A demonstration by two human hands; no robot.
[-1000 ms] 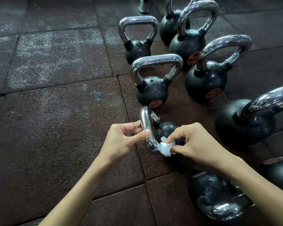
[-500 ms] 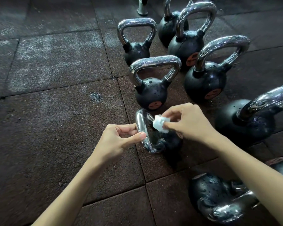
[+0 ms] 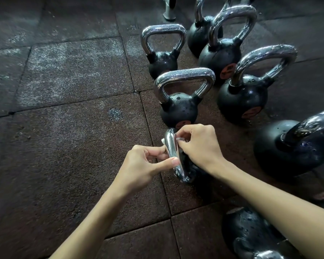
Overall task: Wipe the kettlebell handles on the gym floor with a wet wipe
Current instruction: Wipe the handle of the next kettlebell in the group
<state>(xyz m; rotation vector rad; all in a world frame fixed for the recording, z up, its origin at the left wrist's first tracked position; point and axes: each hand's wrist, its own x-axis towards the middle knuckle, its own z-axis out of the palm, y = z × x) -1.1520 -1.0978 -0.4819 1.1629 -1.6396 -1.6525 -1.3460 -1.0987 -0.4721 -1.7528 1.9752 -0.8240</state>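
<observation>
A small black kettlebell with a chrome handle (image 3: 173, 152) sits at the centre of the floor, its handle edge-on to me. My left hand (image 3: 144, 165) pinches the near side of that handle between thumb and fingers. My right hand (image 3: 196, 144) curls over the far upper part of the handle and holds the white wet wipe (image 3: 163, 141) against it; only a small white corner of the wipe shows to the left of the handle. The kettlebell's black ball is mostly hidden under my right hand.
Several more chrome-handled black kettlebells stand behind and to the right, the nearest (image 3: 180, 107) just beyond my right hand, a large one (image 3: 290, 146) at the right edge and another (image 3: 251, 234) lying bottom right. Dark rubber floor tiles (image 3: 64, 128) spread left. A metal foot (image 3: 168, 10) stands at the top.
My right hand carried the wipe from the handle's lower end up to its far top and now wraps it there. My left hand kept its pinch on the handle.
</observation>
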